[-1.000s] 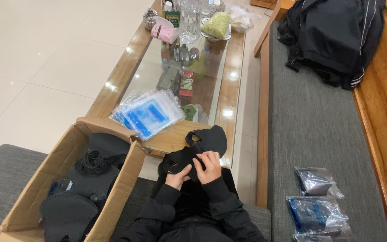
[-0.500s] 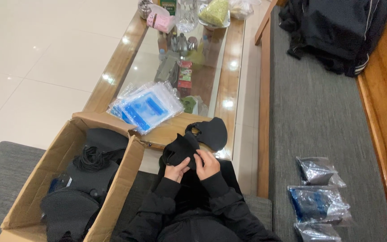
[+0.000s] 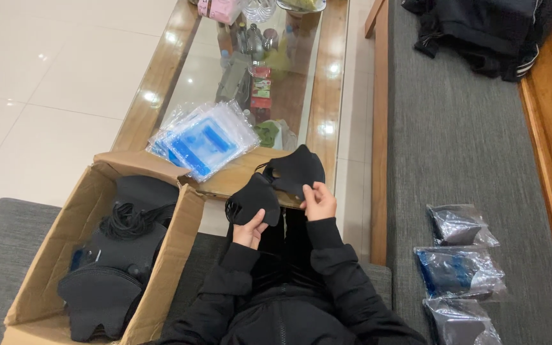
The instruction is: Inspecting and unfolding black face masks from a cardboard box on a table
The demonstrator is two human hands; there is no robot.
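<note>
My left hand [image 3: 251, 231] grips a black face mask [image 3: 255, 198] from below, over my lap. My right hand [image 3: 319, 202] pinches the lower edge of a second black face mask [image 3: 296, 168], which sits just right of and slightly above the first; the two masks overlap in the middle. Both sleeves are black. An open cardboard box [image 3: 60, 241] at my left holds several more black masks and their ear loops [image 3: 126, 220].
A stack of clear plastic bags with blue print [image 3: 204, 138] lies on the glass coffee table [image 3: 328, 96]. Three sealed bags of masks [image 3: 458, 270] rest on the grey couch at my right. A black jacket [image 3: 480, 32] lies at the far end.
The two masks, bunched together between my hands earlier, are now pulled apart, one in each hand. The view has tilted down and closer to the table.
</note>
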